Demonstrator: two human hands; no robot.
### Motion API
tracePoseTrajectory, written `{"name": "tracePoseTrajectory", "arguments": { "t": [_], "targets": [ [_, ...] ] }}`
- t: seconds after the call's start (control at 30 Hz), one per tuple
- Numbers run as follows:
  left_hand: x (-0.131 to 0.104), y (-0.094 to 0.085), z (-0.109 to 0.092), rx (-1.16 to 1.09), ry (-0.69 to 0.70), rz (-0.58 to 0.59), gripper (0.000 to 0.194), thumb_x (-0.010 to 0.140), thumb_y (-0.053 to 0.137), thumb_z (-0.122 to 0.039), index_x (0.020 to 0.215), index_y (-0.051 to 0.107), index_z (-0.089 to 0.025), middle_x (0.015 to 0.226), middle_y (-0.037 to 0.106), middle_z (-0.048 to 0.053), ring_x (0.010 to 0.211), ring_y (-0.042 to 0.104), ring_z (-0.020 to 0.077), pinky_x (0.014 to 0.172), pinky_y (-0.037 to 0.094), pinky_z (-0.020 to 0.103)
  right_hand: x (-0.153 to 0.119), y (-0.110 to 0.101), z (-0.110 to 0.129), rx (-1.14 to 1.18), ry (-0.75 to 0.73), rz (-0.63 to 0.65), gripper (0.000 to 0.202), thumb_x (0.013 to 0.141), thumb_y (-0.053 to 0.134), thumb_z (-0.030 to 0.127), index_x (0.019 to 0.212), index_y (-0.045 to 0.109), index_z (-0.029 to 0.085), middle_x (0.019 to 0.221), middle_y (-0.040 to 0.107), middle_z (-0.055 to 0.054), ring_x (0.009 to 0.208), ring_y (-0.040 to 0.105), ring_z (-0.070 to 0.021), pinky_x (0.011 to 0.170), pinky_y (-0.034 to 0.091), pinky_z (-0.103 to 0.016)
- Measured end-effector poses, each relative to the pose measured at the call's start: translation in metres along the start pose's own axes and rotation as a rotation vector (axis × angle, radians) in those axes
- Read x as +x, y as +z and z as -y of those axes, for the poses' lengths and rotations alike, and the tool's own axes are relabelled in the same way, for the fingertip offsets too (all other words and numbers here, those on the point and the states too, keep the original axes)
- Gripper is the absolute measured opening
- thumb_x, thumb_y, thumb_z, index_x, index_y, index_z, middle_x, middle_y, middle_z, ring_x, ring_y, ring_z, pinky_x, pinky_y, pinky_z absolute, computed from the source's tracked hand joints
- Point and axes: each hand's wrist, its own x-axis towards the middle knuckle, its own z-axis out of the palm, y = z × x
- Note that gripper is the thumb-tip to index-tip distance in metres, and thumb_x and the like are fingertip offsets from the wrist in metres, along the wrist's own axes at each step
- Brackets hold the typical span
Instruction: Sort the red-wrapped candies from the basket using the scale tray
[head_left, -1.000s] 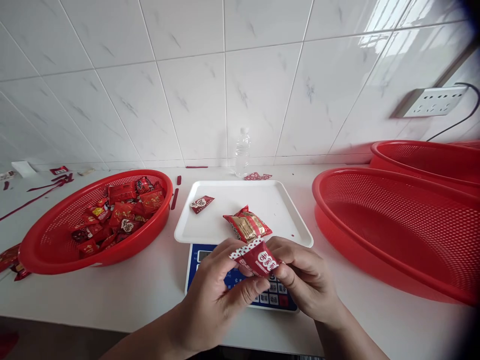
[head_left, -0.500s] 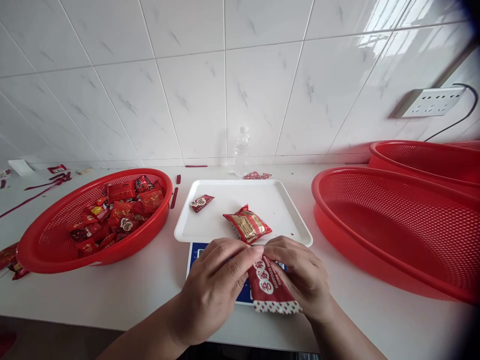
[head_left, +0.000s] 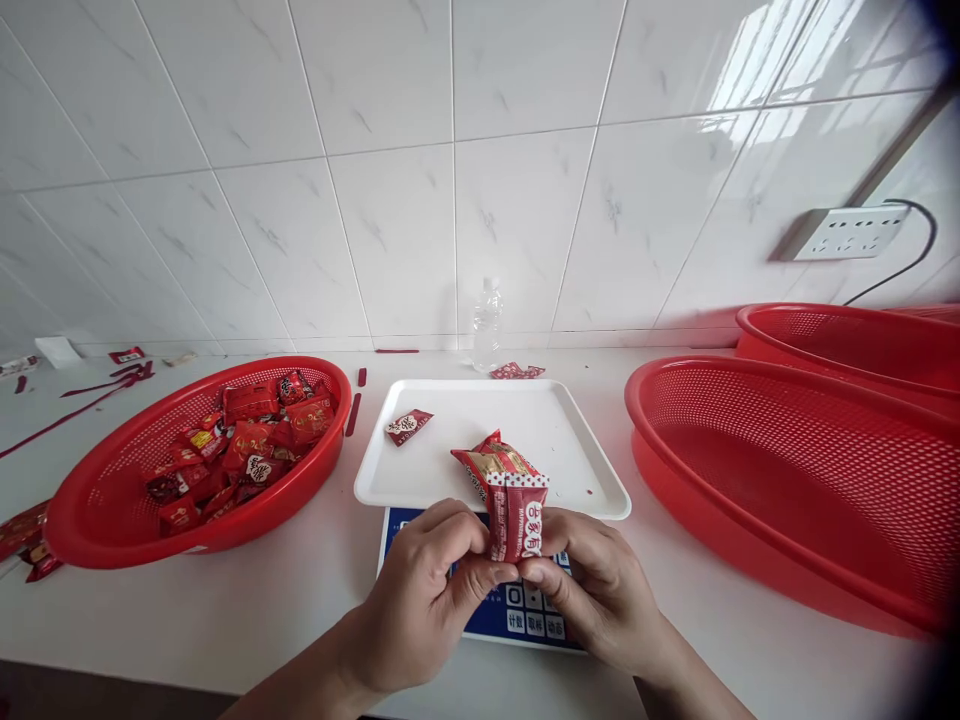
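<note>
Red packet [head_left: 517, 515] with a dotted white edge is held upright over a blue scale keypad [head_left: 491, 618], the left hand [head_left: 431, 590] pinching its lower left, the right hand [head_left: 600, 585] its lower right. Beyond, a white tray [head_left: 420, 475] bears a gold-and-red packet [head_left: 511, 460]; farther, a clear bottle [head_left: 487, 325] stands by the tiled wall [head_left: 517, 220].

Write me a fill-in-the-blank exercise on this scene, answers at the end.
The left hand and right hand grip one packet, mostly coloured ____.
The tray is coloured ____.
The basket heaped with sweets stands to the tray's ____ as pictured.
The wall socket is toward the picture's ____ edge.

Missing words: red; white; left; right.
</note>
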Motion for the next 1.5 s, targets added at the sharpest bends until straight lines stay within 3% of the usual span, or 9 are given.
{"name": "tracePoseTrajectory", "arguments": {
  "t": [0.17,0.37,0.53,0.67,0.9,1.1,1.27,1.4,1.5],
  "targets": [
    [-0.003,0.003,0.006,-0.209,-0.198,0.059,0.023,0.093,0.056,-0.04,0.085,0.061,-0.019,0.08,0.059,0.002,0.075,0.055,0.0156,0.072,0.046,0.026,0.0,0.002,-0.001,-0.048,0.017,0.005,0.026,0.098,0.05,0.035,0.075,0.05,0.022,0.065,0.063,0.001,0.056,0.057,-0.0108,0.053,0.045,-0.021],
    [-0.001,0.007,0.011,-0.178,-0.252,-0.098,0.038,0.089,0.058,-0.049,0.067,0.054,-0.019,0.066,0.053,0.001,0.067,0.051,0.0152,0.065,0.042,0.026,0.003,0.007,-0.001,-0.147,-0.078,-0.068,0.024,0.098,0.05,0.029,0.075,0.047,0.023,0.061,0.058,0.003,0.052,0.051,-0.0102,0.049,0.039,-0.021],
    [0.005,0.01,0.009,-0.447,-0.471,-0.034,0.049,0.082,0.061,-0.06,0.061,0.046,-0.018,0.058,0.046,-0.002,0.06,0.041,0.012,0.061,0.037,0.024,0.005,0.007,0.001,-0.109,-0.076,-0.077,0.022,0.098,0.05,0.027,0.076,0.048,0.023,0.062,0.06,0.003,0.053,0.053,-0.0097,0.05,0.039,-0.02],
    [0.008,0.006,0.01,-0.537,-0.477,-0.046,0.043,0.082,0.066,-0.055,0.066,0.052,-0.017,0.062,0.05,-0.003,0.064,0.046,0.0113,0.065,0.04,0.023,0.005,0.006,0.002,-0.103,-0.068,-0.05,0.018,0.097,0.049,0.023,0.079,0.052,0.022,0.065,0.063,0.001,0.056,0.056,-0.0103,0.052,0.042,-0.02],
    [0.012,-0.025,0.012,-0.354,-0.375,-0.193,0.028,0.084,0.066,-0.041,0.071,0.056,-0.018,0.077,0.059,0.0,0.071,0.056,0.0136,0.067,0.049,0.025,0.002,0.001,-0.005,-0.337,-0.047,-0.17,0.013,0.093,0.052,0.016,0.085,0.061,0.02,0.065,0.065,-0.001,0.056,0.059,-0.0123,0.053,0.047,-0.023],
    [0.015,-0.031,0.028,0.452,-0.181,-0.217,0.016,0.086,0.057,-0.026,0.071,0.053,-0.021,0.075,0.061,0.0,0.072,0.058,0.0174,0.067,0.049,0.029,0.005,0.0,-0.013,-0.583,-0.157,-0.043,0.013,0.094,0.057,0.028,0.097,0.067,0.02,0.09,0.074,-0.007,0.089,0.067,-0.0229,0.078,0.053,-0.04],
    [0.014,-0.03,0.04,0.663,-0.115,-0.04,0.009,0.09,0.054,-0.023,0.093,0.063,-0.023,0.099,0.069,0.004,0.098,0.065,0.0237,0.082,0.054,0.038,-0.003,0.005,-0.028,-0.746,-0.037,0.038,0.022,0.095,0.054,0.037,0.101,0.068,0.021,0.109,0.074,-0.008,0.115,0.061,-0.0323,0.1,0.04,-0.063],
    [0.02,-0.04,0.049,0.73,-0.154,-0.017,0.033,0.09,0.058,-0.03,0.121,0.059,-0.022,0.139,0.054,0.014,0.134,0.044,0.0328,0.106,0.04,0.054,-0.009,0.006,-0.038,-0.855,0.006,-0.011,0.023,0.096,0.051,0.034,0.103,0.069,0.021,0.114,0.072,-0.01,0.117,0.061,-0.0327,0.1,0.04,-0.063],
    [0.029,-0.046,0.052,0.714,-0.281,0.077,0.046,0.091,0.057,-0.036,0.133,0.052,-0.021,0.149,0.044,0.016,0.141,0.035,0.0339,0.111,0.033,0.056,-0.01,0.007,-0.042,-0.889,0.001,-0.025,0.025,0.096,0.05,0.033,0.106,0.069,0.021,0.113,0.072,-0.01,0.114,0.063,-0.0312,0.101,0.04,-0.061]
  ]
}}
